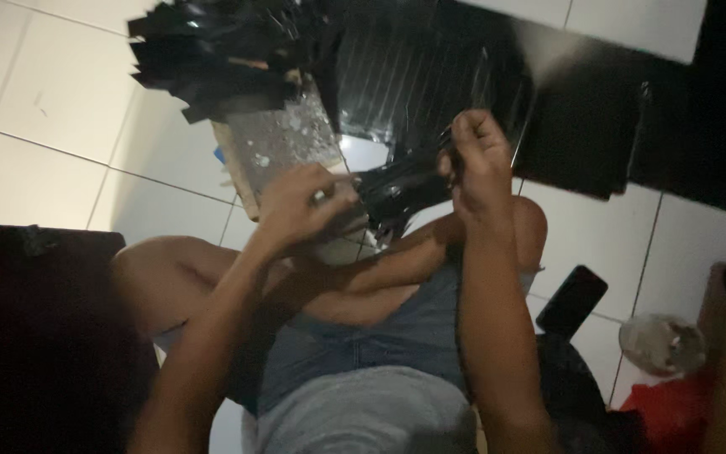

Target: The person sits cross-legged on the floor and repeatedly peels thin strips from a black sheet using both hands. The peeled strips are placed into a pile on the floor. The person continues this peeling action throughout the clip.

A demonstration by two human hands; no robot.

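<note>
A dim room with a pale tiled floor [60, 109], seen from my feed off the head camera: the person sits on the tiles with bare knees drawn up, in denim shorts [397, 328] and a grey shirt.

The left hand [300, 206] and right hand [476, 160] meet above the knees on a bundle of black strips [397, 187]. Its long axis runs roughly side to side across the view, tilting slightly upward toward the right hand. The left fingers are curled shut around the bundle's near end; the right fingers are pinched closed on its far end, though in this blur I cannot tell how many strips they hold.

Just beyond the hands lies a worn wooden board [283, 139], with a heap of cut black strips [212, 55] at its far end and a black sheet [497, 92] spread flat beside it.

A dark phone [571, 300] rests on the tiles at the right, near a round clear container [661, 343]. Open tile lies to the left; a dark mass [35, 336] fills the lower left.
</note>
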